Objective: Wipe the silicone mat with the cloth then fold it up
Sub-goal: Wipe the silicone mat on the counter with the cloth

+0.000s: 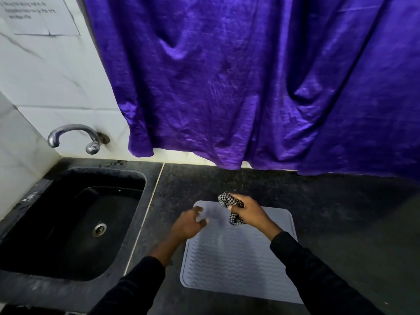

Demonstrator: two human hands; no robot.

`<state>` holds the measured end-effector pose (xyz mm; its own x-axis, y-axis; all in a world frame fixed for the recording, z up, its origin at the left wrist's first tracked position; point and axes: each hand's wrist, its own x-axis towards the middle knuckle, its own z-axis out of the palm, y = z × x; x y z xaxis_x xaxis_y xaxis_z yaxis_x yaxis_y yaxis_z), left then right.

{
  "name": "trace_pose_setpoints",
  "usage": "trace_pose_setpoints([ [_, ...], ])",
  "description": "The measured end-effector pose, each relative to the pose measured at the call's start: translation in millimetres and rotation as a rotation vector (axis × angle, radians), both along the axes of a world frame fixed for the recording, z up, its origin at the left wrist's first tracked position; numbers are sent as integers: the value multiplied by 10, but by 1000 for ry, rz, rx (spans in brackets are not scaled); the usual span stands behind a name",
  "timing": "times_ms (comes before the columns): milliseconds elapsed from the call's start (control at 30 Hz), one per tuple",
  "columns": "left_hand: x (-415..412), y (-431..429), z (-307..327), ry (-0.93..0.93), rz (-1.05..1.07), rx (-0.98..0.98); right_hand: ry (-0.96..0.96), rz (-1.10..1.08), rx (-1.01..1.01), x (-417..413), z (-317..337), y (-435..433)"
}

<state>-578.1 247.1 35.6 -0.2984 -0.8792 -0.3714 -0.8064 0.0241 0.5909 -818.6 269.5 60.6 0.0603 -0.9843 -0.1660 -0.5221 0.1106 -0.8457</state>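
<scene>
A pale grey silicone mat point(236, 260) with wavy ridges lies flat on the dark countertop, right of the sink. My right hand point(248, 212) is over the mat's far edge, shut on a bunched black-and-white checked cloth point(229, 206) that hangs from the fist. My left hand point(189, 222) hovers over the mat's far left corner, fingers apart and blurred, holding nothing. Whether it touches the mat I cannot tell.
A black sink point(68, 223) with a metal drain is set into the counter at left, under a chrome tap point(75, 137) on the tiled wall. A purple curtain point(250, 87) hangs behind the dark counter point(341, 212). A paper notice point(38, 14) is stuck to the tiles.
</scene>
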Motion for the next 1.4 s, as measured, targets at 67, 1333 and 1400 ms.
trace_pose_setpoints([
  [67,109,-38,-262,-234,-133,-22,6,-9,30,-42,-42,-3],
  [1333,294,-33,-723,-459,-373,-42,761,731,-63,199,-746,-801],
  [1400,269,-13,-661,-470,-372,-55,740,741,-54,103,-684,-821],
])
